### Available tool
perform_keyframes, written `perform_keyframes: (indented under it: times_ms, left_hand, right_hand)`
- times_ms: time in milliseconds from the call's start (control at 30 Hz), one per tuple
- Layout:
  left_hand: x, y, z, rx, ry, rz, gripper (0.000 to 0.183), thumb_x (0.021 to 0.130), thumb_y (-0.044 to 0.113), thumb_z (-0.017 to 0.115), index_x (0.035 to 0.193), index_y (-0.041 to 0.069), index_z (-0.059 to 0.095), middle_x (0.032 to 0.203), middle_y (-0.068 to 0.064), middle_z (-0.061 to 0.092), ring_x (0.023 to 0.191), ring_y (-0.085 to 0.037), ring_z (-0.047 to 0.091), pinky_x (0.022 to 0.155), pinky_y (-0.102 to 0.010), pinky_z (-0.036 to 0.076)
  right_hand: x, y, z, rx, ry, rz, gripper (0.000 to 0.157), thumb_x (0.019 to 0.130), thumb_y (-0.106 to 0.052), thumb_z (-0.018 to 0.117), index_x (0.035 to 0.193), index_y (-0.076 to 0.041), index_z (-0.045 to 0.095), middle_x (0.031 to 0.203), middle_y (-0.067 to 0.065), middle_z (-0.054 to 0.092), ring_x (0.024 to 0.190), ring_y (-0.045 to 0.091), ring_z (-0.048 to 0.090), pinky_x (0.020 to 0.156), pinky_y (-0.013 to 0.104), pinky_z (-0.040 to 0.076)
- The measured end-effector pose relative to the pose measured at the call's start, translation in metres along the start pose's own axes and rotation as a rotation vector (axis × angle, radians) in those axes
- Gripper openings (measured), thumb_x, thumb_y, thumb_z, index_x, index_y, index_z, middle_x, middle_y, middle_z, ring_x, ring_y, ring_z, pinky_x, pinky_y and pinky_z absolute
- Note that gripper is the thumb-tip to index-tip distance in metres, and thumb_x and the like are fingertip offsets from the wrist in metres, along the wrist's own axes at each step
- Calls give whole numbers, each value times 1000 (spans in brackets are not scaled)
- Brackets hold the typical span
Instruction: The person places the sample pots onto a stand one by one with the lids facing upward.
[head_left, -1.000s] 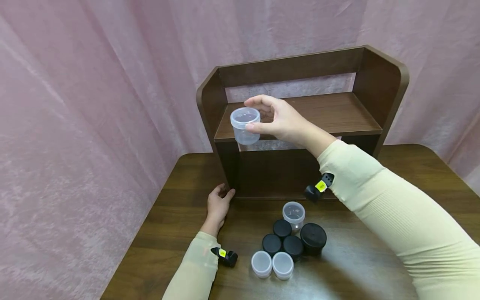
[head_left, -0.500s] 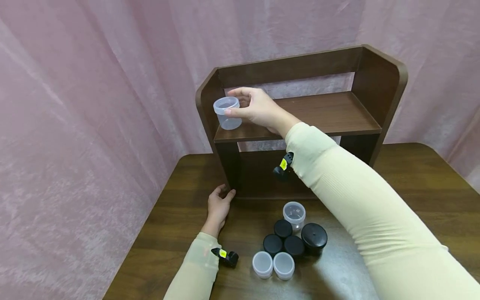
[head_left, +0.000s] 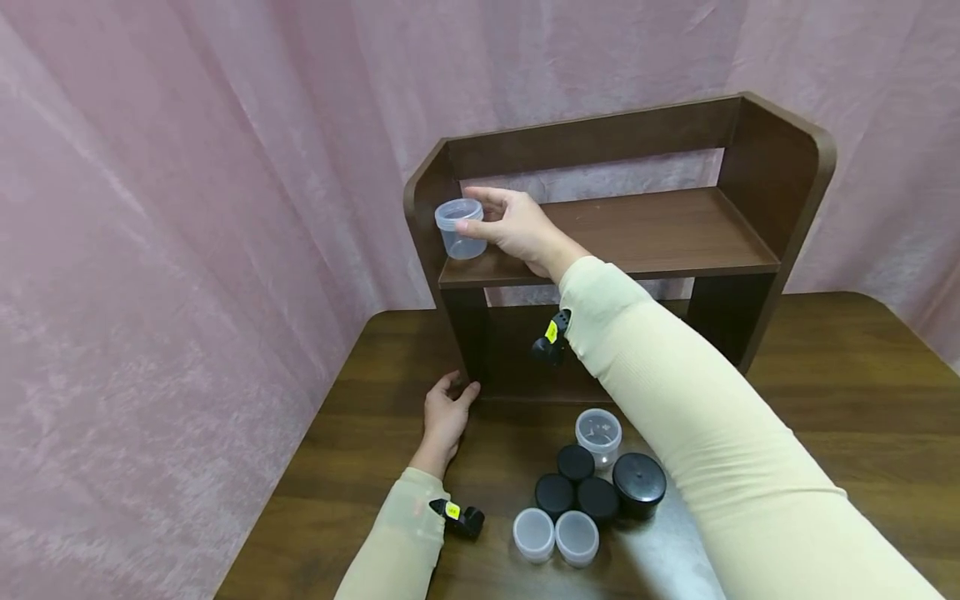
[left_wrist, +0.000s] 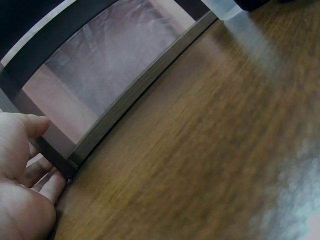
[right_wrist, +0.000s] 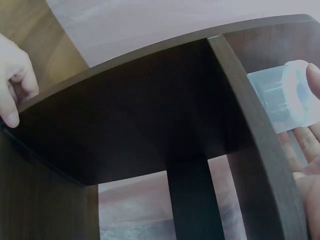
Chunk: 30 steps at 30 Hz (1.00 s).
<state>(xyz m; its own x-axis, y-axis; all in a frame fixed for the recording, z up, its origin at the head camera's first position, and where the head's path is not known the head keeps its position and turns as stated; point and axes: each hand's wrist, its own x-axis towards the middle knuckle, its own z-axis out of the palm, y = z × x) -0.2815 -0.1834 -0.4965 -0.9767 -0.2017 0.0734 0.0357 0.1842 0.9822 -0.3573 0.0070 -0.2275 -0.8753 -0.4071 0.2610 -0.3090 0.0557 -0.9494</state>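
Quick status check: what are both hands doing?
Right hand holds clear jar at shelf's left end. Left hand steadies shelf base. Nothing blocking.

Even soft light, blurred wrist views

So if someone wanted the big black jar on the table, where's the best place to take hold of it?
Probably by its round side wall, coming down from above with thumb and fingers on opposite sides. The big black jar stands upright with its lid on. Its right side faces bare table, while small black jars crowd its left, so fingers fit best front and back or from the right.
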Motion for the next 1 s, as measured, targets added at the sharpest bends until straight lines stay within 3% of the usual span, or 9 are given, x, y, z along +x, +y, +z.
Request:
perform_keyframes:
  times_ms: [167, 433, 1000]
  left_hand:
    - [-1, 0, -1, 12, 5, -9, 54, 88, 29, 72, 133, 6, 53, 130, -11, 54, 121, -27, 49, 96, -43, 44]
    - [7, 1, -4, 11, 12, 24, 53, 88, 26, 72, 132, 2, 54, 128, -14, 56, 118, -28, 52, 95, -43, 44]
    - [8, 0, -10, 2, 9, 11, 54, 88, 26, 72, 133, 2, 53, 130, -14, 54, 120, -29, 51, 96, -44, 43]
  right_hand:
    - [0, 5, 2, 32, 9, 1, 67, 84, -19, 76, 142, -10, 45, 126, 8, 59, 111, 17, 58, 94, 30, 46]
    - [3, 3, 4, 0, 2, 6, 67, 84, -19, 76, 142, -8, 44, 128, 9, 58, 111, 17, 58, 93, 30, 47]
    - [8, 5, 11, -23, 11, 10, 65, 84, -21, 75, 141, -9, 45, 124, 9, 60, 107, 17, 60, 90, 30, 47]
